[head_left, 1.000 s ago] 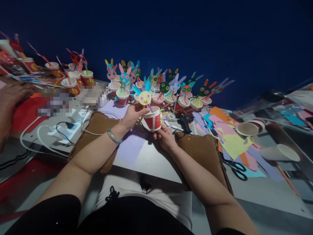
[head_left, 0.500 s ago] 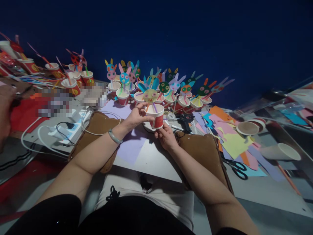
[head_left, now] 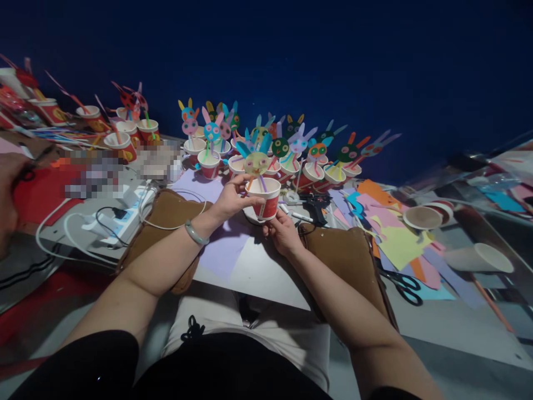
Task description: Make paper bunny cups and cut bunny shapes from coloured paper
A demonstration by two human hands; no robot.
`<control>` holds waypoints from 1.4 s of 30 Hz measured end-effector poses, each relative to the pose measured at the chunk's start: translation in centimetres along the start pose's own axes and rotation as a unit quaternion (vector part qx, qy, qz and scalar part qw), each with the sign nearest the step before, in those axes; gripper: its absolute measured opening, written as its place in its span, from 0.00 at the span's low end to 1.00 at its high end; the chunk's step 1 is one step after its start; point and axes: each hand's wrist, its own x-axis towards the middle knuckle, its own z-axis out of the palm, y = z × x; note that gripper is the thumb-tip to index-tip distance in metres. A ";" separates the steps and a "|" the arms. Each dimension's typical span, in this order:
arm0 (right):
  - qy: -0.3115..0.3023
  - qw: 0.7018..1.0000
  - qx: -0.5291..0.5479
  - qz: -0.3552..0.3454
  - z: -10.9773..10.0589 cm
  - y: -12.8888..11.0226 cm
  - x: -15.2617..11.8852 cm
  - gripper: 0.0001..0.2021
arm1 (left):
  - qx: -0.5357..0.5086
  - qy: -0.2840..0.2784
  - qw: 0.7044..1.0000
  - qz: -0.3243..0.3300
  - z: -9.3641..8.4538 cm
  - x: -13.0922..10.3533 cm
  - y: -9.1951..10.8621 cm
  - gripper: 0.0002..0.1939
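Grip of left hand: closed on left side of red-and-white cup, thumb on near wall. Right hand pinches its base, so both are holding it. Cup sits upright over the table, between two brown cushions near the forearms. Yellow rabbit face with blue ears sits above the rim, orange and purple stems going into the cup. Lavender sheet below left wrist. Black scissors off right. Beyond cup: black glue gun, then rabbit-topped cups in rows, then blue wall.
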 end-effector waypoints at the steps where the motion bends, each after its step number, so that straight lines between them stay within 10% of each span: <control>1: -0.001 1.000 0.003 0.002 0.0 0.0 0.0 0.26 | -0.012 -0.005 1.000 0.000 -0.1 0.1 0.2 0.38; 12: -0.033 0.999 -0.012 0.020 0.0 -0.1 -0.1 0.23 | -0.039 0.062 0.997 0.039 -0.8 0.6 1.4 0.22; 25: -0.056 0.998 -0.026 0.027 0.4 -0.4 -0.5 0.23 | -0.119 0.076 0.988 -0.067 -0.9 1.0 1.4 0.23; 42: -0.050 0.998 -0.027 0.028 0.1 -0.3 -0.2 0.24 | -0.112 0.117 0.987 -0.009 -1.4 1.6 0.7 0.22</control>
